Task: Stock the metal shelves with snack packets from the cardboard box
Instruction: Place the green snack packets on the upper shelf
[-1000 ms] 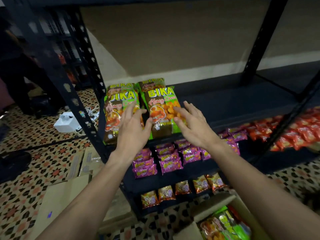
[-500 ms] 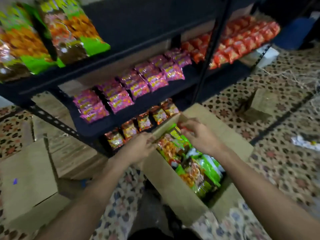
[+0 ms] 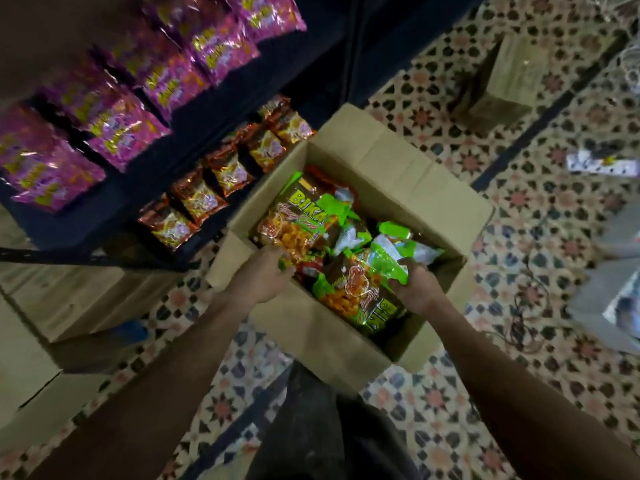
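Gripping glossy, crinkly green packets (image 3: 356,289) inside the matte cardboard box (image 3: 332,341) — left hand (image 3: 265,277) one, right hand (image 3: 417,289) another.

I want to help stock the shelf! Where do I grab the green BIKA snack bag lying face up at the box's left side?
Pinch the flat near end of the green foil BIKA snack bag, reaching down from above: it lies flat on the pile and the brown cardboard box walls block its sides.
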`<state>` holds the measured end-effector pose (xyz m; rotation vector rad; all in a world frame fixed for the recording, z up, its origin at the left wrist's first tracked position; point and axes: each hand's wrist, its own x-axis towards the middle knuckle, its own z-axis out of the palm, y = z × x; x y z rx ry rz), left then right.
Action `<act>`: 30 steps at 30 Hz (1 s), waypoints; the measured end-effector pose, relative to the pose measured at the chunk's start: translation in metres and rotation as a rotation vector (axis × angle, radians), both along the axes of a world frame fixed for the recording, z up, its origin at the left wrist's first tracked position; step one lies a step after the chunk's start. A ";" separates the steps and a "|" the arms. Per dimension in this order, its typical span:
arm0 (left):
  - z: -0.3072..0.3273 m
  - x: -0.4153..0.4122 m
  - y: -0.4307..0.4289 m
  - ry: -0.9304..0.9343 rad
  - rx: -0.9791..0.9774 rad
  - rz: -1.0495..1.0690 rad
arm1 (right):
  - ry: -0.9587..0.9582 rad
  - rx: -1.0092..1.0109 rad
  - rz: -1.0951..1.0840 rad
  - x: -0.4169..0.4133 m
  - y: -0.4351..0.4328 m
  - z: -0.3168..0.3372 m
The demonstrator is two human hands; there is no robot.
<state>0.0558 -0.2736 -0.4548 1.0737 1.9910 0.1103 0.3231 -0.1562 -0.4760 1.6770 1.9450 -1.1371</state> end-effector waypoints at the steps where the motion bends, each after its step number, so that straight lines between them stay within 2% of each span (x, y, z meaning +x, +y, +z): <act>1: -0.014 -0.001 0.006 0.014 0.000 0.007 | 0.003 -0.010 -0.029 0.000 0.003 -0.012; 7: -0.067 -0.013 0.032 0.071 -0.003 0.052 | 0.010 -0.115 0.020 -0.028 0.006 -0.064; 11: -0.086 -0.025 0.050 0.072 0.006 0.134 | -0.091 -0.114 0.126 -0.042 0.001 -0.081; 13: -0.094 -0.029 0.056 0.064 -0.036 0.120 | -0.109 -0.157 0.202 -0.045 0.001 -0.078; 16: -0.101 -0.027 0.059 0.071 -0.103 0.085 | -0.026 -0.192 0.218 -0.041 0.007 -0.059; 20: -0.111 -0.017 0.065 0.132 -0.184 0.048 | 0.073 -0.021 0.170 -0.028 0.027 -0.025; 26: -0.108 -0.005 0.068 0.195 -0.065 0.176 | 0.123 0.102 0.073 -0.017 0.055 0.000; 30: -0.090 -0.001 0.060 0.072 0.008 0.280 | 0.144 0.101 0.000 -0.014 0.064 0.017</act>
